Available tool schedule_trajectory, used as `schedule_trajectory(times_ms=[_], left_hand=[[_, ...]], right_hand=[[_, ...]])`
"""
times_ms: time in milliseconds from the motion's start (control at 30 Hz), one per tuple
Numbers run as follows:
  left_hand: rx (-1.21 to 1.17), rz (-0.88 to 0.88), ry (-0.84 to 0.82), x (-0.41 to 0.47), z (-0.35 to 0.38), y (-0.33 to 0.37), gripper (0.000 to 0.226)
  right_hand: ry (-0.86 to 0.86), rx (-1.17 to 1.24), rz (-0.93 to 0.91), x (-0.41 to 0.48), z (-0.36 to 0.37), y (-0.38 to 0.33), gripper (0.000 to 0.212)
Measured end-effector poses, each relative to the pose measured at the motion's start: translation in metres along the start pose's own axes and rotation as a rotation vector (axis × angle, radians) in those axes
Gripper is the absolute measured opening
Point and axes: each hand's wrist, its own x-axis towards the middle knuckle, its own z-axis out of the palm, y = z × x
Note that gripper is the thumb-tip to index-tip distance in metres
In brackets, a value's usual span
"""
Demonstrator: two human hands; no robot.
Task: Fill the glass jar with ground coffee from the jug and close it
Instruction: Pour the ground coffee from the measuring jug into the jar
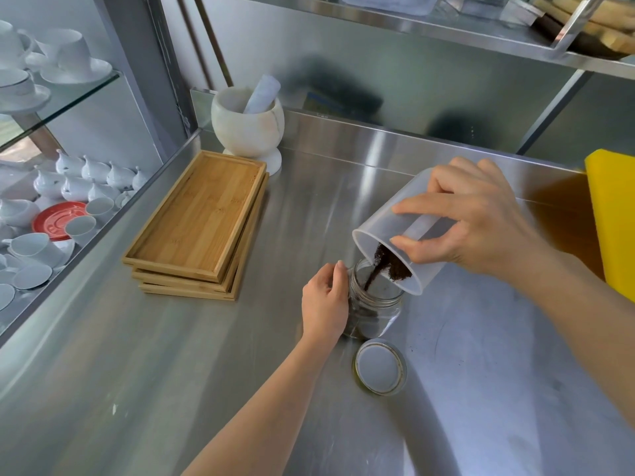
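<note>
A clear glass jar (376, 309) stands upright on the steel counter, partly filled with dark ground coffee. My left hand (324, 302) grips its left side. My right hand (470, 218) holds a translucent plastic jug (385, 228) tilted down to the left, its mouth right over the jar's opening. A thin stream of ground coffee (376, 269) runs from the jug's lip into the jar. The jar's round metal lid (380, 367) lies flat on the counter just in front of the jar, inner side up.
A stack of bamboo trays (197, 218) lies to the left. A white stone mortar with pestle (248, 123) stands behind them. A yellow board (615, 218) sits at the right edge. White cups fill a glass cabinet (51, 201) at far left.
</note>
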Motion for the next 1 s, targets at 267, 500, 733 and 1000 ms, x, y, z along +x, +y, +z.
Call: schedule_trajectory(times_ms=[267,500,733,1000], left_hand=[[0.018,0.006,0.006,-0.0002,-0.0003,0.0001,0.04],[0.008,0.004,-0.005,-0.0005,-0.0006,-0.0006,0.041],[0.002,0.014,-0.005,0.0005,0.0,-0.0022,0.041],[-0.002,0.006,-0.008,0.0005,-0.0003,-0.0016,0.039]], right_hand=[[0.019,-0.02,-0.103,-0.0014,-0.0021,0.0015,0.036],[0.02,-0.03,-0.131,-0.0014,-0.0016,0.0033,0.035],[0.032,-0.035,-0.117,-0.0028,-0.0006,0.0032,0.036],[0.039,-0.037,-0.142,0.0001,-0.0025,0.0037,0.036]])
